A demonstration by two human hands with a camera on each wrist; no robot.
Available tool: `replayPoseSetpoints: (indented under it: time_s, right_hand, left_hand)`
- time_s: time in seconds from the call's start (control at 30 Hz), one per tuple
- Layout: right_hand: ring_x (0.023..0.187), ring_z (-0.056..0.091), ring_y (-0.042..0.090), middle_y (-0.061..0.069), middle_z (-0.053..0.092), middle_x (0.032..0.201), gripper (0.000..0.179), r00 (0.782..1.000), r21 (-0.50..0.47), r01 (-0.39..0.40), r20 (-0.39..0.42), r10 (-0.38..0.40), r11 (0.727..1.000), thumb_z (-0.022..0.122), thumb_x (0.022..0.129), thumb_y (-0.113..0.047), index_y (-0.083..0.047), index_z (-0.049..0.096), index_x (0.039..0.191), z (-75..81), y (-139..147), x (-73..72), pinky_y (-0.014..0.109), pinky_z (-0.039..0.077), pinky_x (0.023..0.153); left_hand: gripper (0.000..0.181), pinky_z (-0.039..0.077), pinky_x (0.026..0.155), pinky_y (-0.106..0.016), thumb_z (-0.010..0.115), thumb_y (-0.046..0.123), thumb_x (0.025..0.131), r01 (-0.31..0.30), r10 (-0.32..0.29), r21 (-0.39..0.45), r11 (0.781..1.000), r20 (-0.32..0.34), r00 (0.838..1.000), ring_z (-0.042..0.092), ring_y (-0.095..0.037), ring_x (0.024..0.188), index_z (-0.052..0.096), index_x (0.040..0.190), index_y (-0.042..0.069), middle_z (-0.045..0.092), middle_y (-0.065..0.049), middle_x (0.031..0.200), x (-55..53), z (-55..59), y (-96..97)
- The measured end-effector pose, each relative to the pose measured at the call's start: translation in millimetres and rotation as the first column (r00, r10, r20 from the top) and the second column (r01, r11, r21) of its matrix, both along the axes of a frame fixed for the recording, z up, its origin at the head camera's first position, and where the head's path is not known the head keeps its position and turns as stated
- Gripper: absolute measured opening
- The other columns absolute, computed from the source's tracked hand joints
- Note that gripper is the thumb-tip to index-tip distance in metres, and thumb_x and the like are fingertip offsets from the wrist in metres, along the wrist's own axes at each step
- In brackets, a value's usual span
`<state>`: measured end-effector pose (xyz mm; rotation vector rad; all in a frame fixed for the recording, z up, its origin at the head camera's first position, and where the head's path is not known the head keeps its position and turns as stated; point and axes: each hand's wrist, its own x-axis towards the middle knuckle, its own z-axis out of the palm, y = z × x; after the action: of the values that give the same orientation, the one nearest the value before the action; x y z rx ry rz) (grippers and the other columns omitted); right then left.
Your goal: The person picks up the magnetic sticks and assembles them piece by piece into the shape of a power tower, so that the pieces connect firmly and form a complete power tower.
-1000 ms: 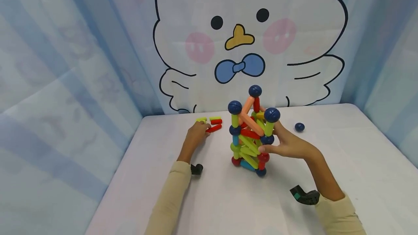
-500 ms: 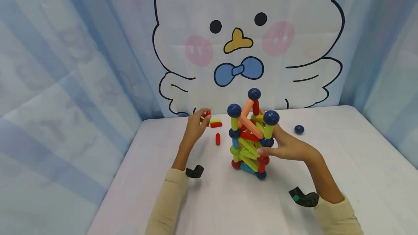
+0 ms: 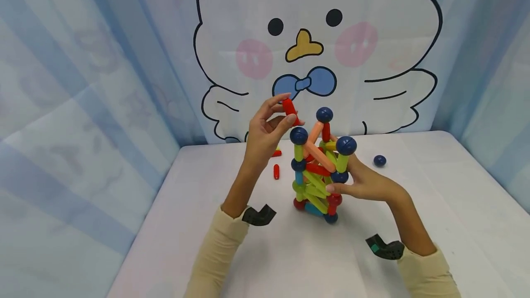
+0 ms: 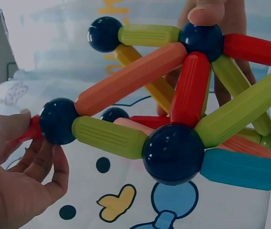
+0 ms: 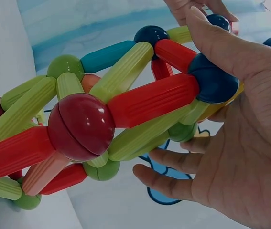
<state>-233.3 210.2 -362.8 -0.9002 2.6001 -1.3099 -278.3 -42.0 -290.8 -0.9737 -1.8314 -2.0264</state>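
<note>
A tower of magnetic rods and balls (image 3: 316,194) stands upright on the table, in red, lime, blue, orange and navy. Pinched between the thumb and fingers of my left hand (image 3: 265,134) is a short red magnetic rod (image 3: 290,110). That hand is at the tower's upper left, and in the left wrist view the rod's end appears against the top navy ball (image 4: 59,120). My right hand (image 3: 370,180) grips the tower from the right. Its thumb lies by a navy ball (image 5: 212,78) in the right wrist view, with the fingers spread behind the tower.
One red rod (image 3: 276,171) lies on the white table (image 3: 198,243) left of the tower, with another red rod (image 3: 276,153) behind it. A loose navy ball (image 3: 379,161) rests at the back right. A printed curtain (image 3: 256,118) hangs behind the table.
My left hand picked up a red rod from the pile at the back left, then rose and moved right to the tower's top. The right hand keeps its place on the tower.
</note>
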Motion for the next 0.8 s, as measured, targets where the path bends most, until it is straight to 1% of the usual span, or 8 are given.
replayPoseSetpoints:
  time_s: [0.13,0.2,0.27,0.33,0.47,0.57,0.7,0.8]
  right_hand:
    - [0.142,0.026,0.046,0.020,0.015,0.158,0.106,1.000,0.001,-0.001,-0.002,0.001,1.000,0.074,0.086,-0.025,-0.022,-0.007,0.155,0.0,-0.1,-0.8,0.072,0.034,0.100]
    - [0.143,0.025,0.047,0.020,0.014,0.159,0.106,1.000,0.004,0.002,0.003,-0.002,1.000,0.074,0.086,-0.026,-0.023,-0.007,0.155,0.2,-0.1,-0.3,0.073,0.033,0.100]
    - [0.143,0.025,0.047,0.020,0.014,0.158,0.106,1.000,0.006,0.006,0.005,-0.006,1.000,0.074,0.086,-0.026,-0.023,-0.007,0.156,0.1,0.0,0.0,0.073,0.033,0.099]
    - [0.143,0.025,0.047,0.020,0.014,0.158,0.106,1.000,0.007,0.009,0.007,-0.009,1.000,0.074,0.086,-0.026,-0.023,-0.007,0.156,0.0,0.0,0.5,0.073,0.034,0.099]
    - [0.143,0.024,0.047,0.021,0.013,0.159,0.106,1.000,0.004,0.008,0.006,-0.008,1.000,0.073,0.087,-0.026,-0.021,-0.007,0.156,-0.6,0.4,1.0,0.073,0.033,0.100]
    - [0.143,0.026,0.046,0.020,0.016,0.158,0.105,1.000,0.002,0.008,0.006,-0.008,1.000,0.073,0.087,-0.025,-0.019,-0.007,0.155,-0.1,0.5,1.0,0.072,0.032,0.101]
    - [0.142,0.029,0.044,0.019,0.021,0.156,0.106,1.000,0.002,0.011,0.011,-0.011,1.000,0.074,0.087,-0.025,-0.019,-0.007,0.155,0.3,0.2,1.1,0.071,0.033,0.102]
    - [0.142,0.029,0.043,0.018,0.021,0.156,0.106,1.000,0.003,0.013,0.018,-0.013,1.000,0.073,0.087,-0.025,-0.019,-0.007,0.155,0.0,-0.4,1.1,0.070,0.033,0.103]
  left_hand:
    - [0.045,0.056,0.090,-0.032,0.061,0.013,0.096,-0.067,0.067,-0.105,0.992,0.002,0.998,0.068,-0.021,0.096,0.051,0.141,0.015,0.065,-0.016,0.110,0.6,0.5,7.5]
    - [0.045,0.055,0.089,-0.030,0.062,0.019,0.097,-0.113,0.118,-0.155,0.981,0.023,0.993,0.067,-0.020,0.096,0.053,0.140,0.016,0.068,-0.015,0.108,0.3,1.7,9.6]
    - [0.045,0.055,0.089,-0.028,0.063,0.026,0.096,-0.159,0.173,-0.228,0.961,0.041,0.984,0.066,-0.018,0.096,0.055,0.139,0.015,0.069,-0.013,0.106,0.4,4.7,10.6]
    - [0.046,0.055,0.089,-0.027,0.063,0.031,0.096,-0.191,0.218,-0.317,0.929,0.049,0.975,0.065,-0.018,0.096,0.057,0.137,0.012,0.070,-0.010,0.105,0.3,9.6,11.6]
    - [0.044,0.056,0.084,-0.025,0.062,0.037,0.095,-0.218,0.279,-0.516,0.828,0.042,0.959,0.064,-0.015,0.096,0.063,0.130,0.010,0.071,-0.006,0.105,-0.8,21.1,17.2]
    - [0.036,0.055,0.071,-0.021,0.060,0.036,0.096,-0.217,0.295,-0.653,0.725,0.010,0.955,0.063,-0.015,0.085,0.068,0.119,0.008,0.070,-0.006,0.094,0.7,30.4,24.8]
    - [0.030,0.045,0.052,-0.019,0.060,0.032,0.096,-0.232,0.314,-0.771,0.593,-0.044,0.948,0.055,-0.015,0.062,0.071,0.108,0.006,0.060,-0.005,0.071,6.0,39.6,34.8]
    - [0.028,0.038,0.045,-0.018,0.061,0.031,0.095,-0.246,0.337,-0.822,0.513,-0.071,0.939,0.048,-0.013,0.051,0.072,0.099,0.006,0.050,-0.002,0.061,8.3,43.5,39.6]
